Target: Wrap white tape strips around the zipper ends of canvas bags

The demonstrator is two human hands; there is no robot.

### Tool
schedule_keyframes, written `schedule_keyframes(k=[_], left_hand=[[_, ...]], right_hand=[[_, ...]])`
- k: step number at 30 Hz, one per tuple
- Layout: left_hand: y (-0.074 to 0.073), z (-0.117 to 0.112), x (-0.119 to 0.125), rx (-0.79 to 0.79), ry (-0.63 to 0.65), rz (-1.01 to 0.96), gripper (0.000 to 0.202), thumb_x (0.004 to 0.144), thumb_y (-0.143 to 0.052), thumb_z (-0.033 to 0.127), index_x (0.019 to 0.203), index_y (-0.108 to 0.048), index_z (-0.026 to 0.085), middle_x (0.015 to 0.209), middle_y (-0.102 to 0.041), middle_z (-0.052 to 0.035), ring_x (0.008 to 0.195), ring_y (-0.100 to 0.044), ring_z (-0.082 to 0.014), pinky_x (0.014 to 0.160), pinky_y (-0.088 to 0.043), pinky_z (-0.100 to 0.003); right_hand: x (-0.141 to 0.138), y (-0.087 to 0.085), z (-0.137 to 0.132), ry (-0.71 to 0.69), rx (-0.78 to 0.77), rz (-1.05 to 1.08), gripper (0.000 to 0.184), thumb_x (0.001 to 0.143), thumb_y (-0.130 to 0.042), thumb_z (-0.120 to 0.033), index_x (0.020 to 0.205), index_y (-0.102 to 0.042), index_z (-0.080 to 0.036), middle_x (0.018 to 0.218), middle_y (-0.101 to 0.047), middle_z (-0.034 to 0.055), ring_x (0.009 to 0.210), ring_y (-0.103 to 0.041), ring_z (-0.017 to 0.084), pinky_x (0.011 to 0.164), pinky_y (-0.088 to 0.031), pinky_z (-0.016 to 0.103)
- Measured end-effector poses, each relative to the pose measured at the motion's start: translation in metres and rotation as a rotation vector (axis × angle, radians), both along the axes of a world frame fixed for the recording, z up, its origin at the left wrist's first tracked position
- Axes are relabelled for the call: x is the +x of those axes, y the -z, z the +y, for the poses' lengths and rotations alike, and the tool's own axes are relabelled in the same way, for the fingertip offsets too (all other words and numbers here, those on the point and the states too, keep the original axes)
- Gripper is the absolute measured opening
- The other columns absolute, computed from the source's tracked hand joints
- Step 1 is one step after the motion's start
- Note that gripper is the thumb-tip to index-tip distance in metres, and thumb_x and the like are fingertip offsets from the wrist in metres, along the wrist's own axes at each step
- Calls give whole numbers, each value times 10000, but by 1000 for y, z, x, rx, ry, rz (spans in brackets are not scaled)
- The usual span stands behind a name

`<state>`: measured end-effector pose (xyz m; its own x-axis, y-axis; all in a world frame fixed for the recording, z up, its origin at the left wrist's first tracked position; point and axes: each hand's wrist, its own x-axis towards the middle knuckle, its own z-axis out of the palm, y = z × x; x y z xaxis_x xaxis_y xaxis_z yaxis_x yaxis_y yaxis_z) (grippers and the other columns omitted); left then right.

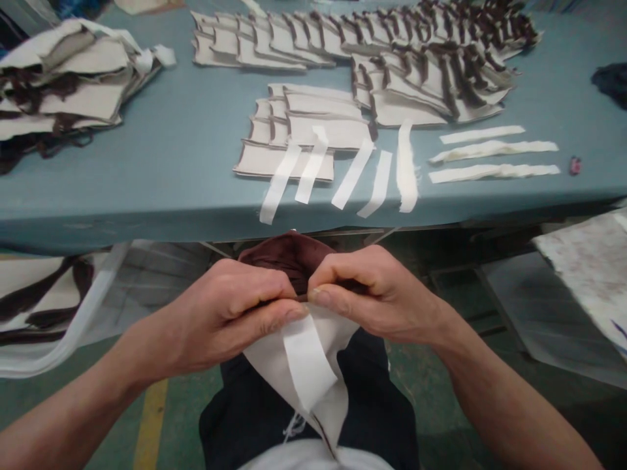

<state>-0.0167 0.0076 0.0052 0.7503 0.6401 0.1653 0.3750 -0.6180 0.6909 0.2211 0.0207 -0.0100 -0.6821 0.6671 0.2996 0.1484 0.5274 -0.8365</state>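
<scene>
While the left hand [230, 300] pinched the cloth [267, 352] between thumb and forefinger, the right hand [377, 287] pinched it just beside, the thumb tips close together at its upper edge. Both grips were closed on it. The cloth hung over the person's lap, in front of the table [171, 183], its cream face up, with brown fabric [294, 251] showing beyond the fingers. A white strip [308, 365] ran down the cream face from the left thumb, and loose threads [294, 425] dangled near its lower end. On the table, five more strips [361, 175] lay side by side near the front edge, some across a small pile [294, 166] of cream pieces. Three others [494, 173] lay crosswise to the right, near a small pink thing [575, 165]. Overlapping rows [289, 36] of pieces lay behind, and a bundle [98, 62] sat at the left. Below it stood a bin [95, 320] with cloth inside.
</scene>
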Motion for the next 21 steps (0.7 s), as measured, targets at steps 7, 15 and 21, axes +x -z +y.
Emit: schedule_keyframes(k=[7, 15, 21], left_hand=[[7, -6, 3, 190, -61, 59, 335, 995, -537, 141, 683, -438, 214, 608, -398, 75, 516, -375, -97, 519, -257, -305], [3, -12, 23, -516, -210, -229, 392, 895, -513, 211, 595, -263, 223, 555, -265, 73, 474, -274, -76, 447, -226, -245], [28, -31, 36, -905, -477, -569, 430, 862, -590, 390, 575, -313, 229, 536, -305, 60, 445, -237, -77, 396, -204, -240]], right_hand=[[1, 1, -15, 155, 370, -147, 202, 1050, -582, -210, 899, -697, -140, 745, -717, 14, 651, -640, 117, 634, -444, 233], [-16, 30, -6, 136, 38, 156, 385, 1040, -622, -438, 756, -592, -178, 677, -585, -37, 582, -506, 82, 565, -382, 216], [-51, 81, -7, 114, -695, 538, 645, 793, -695, -803, 660, -460, -218, 590, -370, -87, 515, -281, 77, 461, -248, 223]])
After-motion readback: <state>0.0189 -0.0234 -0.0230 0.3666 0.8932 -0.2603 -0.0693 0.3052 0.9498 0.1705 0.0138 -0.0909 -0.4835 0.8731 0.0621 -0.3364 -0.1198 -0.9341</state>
